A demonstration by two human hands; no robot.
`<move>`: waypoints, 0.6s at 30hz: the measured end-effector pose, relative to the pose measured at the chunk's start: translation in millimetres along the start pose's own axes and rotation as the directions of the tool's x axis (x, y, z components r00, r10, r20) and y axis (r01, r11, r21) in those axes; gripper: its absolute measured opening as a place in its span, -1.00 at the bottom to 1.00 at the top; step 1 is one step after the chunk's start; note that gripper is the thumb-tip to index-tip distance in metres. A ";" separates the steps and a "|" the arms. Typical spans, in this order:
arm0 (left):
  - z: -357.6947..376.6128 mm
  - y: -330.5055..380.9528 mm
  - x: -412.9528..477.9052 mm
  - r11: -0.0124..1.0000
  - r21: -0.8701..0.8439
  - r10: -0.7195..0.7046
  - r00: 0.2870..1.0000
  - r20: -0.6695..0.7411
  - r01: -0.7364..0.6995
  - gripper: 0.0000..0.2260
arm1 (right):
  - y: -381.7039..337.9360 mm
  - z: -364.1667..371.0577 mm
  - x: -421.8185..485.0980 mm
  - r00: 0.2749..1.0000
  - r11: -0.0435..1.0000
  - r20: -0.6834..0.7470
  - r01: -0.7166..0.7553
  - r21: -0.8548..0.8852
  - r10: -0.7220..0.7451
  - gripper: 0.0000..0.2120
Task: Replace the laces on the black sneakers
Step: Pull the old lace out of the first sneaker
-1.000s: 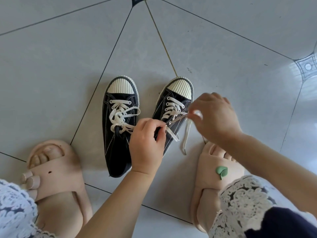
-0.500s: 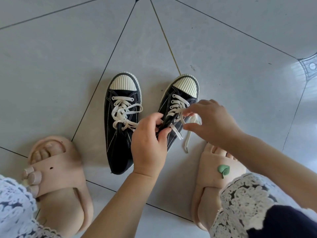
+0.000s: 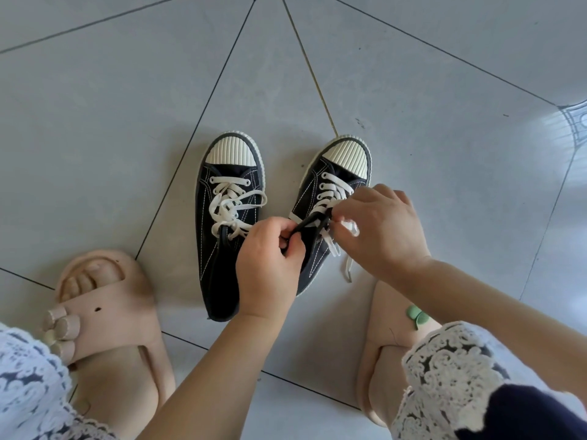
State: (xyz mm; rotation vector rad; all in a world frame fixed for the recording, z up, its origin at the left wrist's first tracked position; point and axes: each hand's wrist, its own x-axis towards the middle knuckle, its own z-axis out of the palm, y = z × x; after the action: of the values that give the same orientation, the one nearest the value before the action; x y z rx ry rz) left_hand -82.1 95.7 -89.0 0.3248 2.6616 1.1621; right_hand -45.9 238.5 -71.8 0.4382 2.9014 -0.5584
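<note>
**A:** Head view, nearest first: what shows?

**B:** Beige slippers (image 3: 104,312) on the floor (image 3: 127,122). Then the left hand (image 3: 270,262) pinches a dark strip (image 3: 306,224) at the right sneaker's (image 3: 313,192) collar. The right hand (image 3: 384,230) pinches its white lace (image 3: 332,247).

**A:** Which step?

**B:** Probably unthreading the old lace. Next, it needs drawing clear of the eyelets (image 3: 321,186). The left sneaker (image 3: 219,249) sits beside it, laced.

Left slipper (image 3: 120,315) and right slipper (image 3: 388,312), with a green charm (image 3: 416,315), stand on grey tiles (image 3: 95,122).
</note>
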 end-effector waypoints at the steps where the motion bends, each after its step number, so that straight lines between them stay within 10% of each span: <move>1: 0.3 0.4 0.5 1.000 0.000 0.003 1.000 -0.012 -0.003 -0.92 | 2.3 -2.4 -0.9 1.000 1.000 -0.007 -0.004 0.002 0.004 -0.96; 10: -5.7 -9.2 -0.7 0.997 0.008 -0.070 0.992 -0.107 0.071 -0.90 | 78.6 -39.5 7.0 0.826 0.837 -0.160 -0.510 0.198 0.541 -0.97; 18: -3.7 -5.3 -4.3 0.998 -0.058 -0.030 0.998 -0.055 0.026 -0.89 | 27.7 -15.3 0.9 0.979 0.953 0.000 -0.196 0.230 0.202 -0.77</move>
State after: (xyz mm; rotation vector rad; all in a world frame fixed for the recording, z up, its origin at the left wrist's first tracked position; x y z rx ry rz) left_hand -79.6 88.5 -89.9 0.2480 2.6649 1.2537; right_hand -39.6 269.2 -67.2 0.7631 2.7785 -0.8626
